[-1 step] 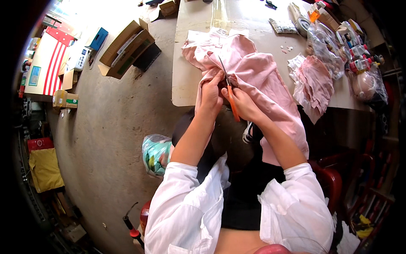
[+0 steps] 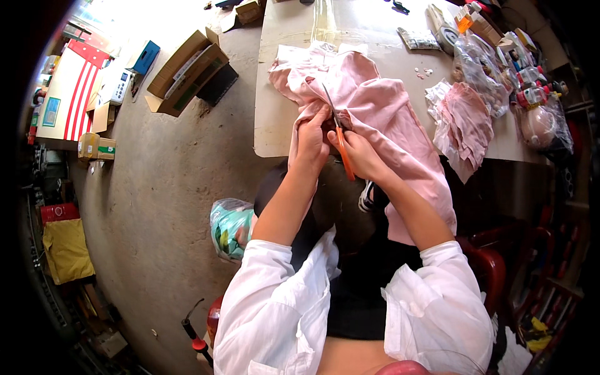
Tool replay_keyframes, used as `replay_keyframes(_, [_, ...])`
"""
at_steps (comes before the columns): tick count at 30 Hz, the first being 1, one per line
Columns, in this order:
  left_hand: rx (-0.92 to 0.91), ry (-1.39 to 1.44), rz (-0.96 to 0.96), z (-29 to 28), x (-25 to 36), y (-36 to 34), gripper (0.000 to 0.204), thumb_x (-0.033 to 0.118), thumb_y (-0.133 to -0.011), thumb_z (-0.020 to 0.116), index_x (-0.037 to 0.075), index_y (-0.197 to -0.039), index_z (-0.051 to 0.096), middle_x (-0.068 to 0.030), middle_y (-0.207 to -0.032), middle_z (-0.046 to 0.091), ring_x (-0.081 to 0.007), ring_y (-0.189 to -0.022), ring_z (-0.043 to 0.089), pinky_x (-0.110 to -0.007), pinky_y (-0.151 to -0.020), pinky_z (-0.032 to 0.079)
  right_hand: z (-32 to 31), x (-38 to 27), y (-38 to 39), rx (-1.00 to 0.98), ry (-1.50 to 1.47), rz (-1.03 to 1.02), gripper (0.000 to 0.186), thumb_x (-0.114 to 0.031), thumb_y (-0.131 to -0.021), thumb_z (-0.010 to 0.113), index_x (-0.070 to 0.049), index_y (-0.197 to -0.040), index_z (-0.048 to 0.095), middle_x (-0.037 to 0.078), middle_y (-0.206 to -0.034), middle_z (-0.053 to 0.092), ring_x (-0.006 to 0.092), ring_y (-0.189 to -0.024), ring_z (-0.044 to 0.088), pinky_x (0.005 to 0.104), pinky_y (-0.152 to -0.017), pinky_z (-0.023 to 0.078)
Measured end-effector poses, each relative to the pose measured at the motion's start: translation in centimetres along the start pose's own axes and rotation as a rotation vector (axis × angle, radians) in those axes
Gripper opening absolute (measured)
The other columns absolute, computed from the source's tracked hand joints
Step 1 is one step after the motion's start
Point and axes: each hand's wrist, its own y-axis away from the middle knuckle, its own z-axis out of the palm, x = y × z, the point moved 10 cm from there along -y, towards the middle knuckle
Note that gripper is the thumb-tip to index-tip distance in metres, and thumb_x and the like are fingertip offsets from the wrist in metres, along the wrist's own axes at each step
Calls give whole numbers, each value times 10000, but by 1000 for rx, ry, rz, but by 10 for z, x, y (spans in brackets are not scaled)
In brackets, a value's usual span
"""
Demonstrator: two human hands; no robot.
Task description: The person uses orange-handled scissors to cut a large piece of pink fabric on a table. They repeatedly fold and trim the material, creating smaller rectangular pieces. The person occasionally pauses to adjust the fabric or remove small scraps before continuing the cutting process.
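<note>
A pink garment [image 2: 400, 137], which looks like a pair of trousers, lies bunched over the near edge of the table. One long part of it hangs down at the right, towards my lap. My left hand [image 2: 314, 134] pinches a fold of this cloth between thumb and fingers. Close beside it, my right hand [image 2: 357, 153] is closed around the orange handles of a pair of scissors [image 2: 342, 150]. The blades point away from me and lie along the cloth, next to my left thumb. Folds partly hide the fingertips of both hands.
Pink cloth pieces [image 2: 465, 119] lie at the table's right edge, beside plastic bags [image 2: 481, 69] and bottles. The pale table [image 2: 275, 125] ends just before my knees. An open cardboard box [image 2: 187, 72] stands at the left; a filled plastic bag [image 2: 230, 228] is on the floor.
</note>
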Motion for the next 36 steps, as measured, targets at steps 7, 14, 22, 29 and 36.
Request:
replay_keyframes(7, [-6,-1,-1,0,4,4,60,95,-889,580,49,-915,608,-32,-807,629,-150,-691,600,-275,-628,491,-1,-12,9,114,15,-133,567,-474,-911,486,50,-709,565,221,-615,556,338,-617,576,414,-594,432])
replay_keyframes(14, [27,-96,92,17,13,18,53,81,-882,572,46,-912,600,-41,-808,630,-136,-666,594,-239,-549,461,2,-8,-2,-38,-367,45,450,-532,-898,502,-107,-758,469,-42,-557,394,67,-424,393,215,-373,319])
replay_keyframes(22, [62,-113,144,19,19,23,83,85,-882,570,33,-931,611,-37,-839,638,-114,-693,583,-218,-545,433,6,-15,-13,-127,-351,7,575,-535,-925,440,27,-961,555,67,-726,548,134,-648,510,273,-549,408])
replay_keyframes(29, [55,-163,95,-6,13,9,139,43,-834,609,30,-972,618,-38,-883,637,-126,-802,606,-242,-694,478,-2,-18,-7,-95,-289,75,626,-579,-903,447,34,-918,571,73,-707,558,131,-629,503,273,-548,400])
replay_keyframes(36, [32,-130,105,19,22,24,124,26,-850,592,46,-972,594,-26,-862,614,-120,-782,604,-229,-680,501,8,15,-13,-67,-351,154,635,-629,-870,461,-11,-776,575,31,-590,496,86,-559,490,242,-492,375])
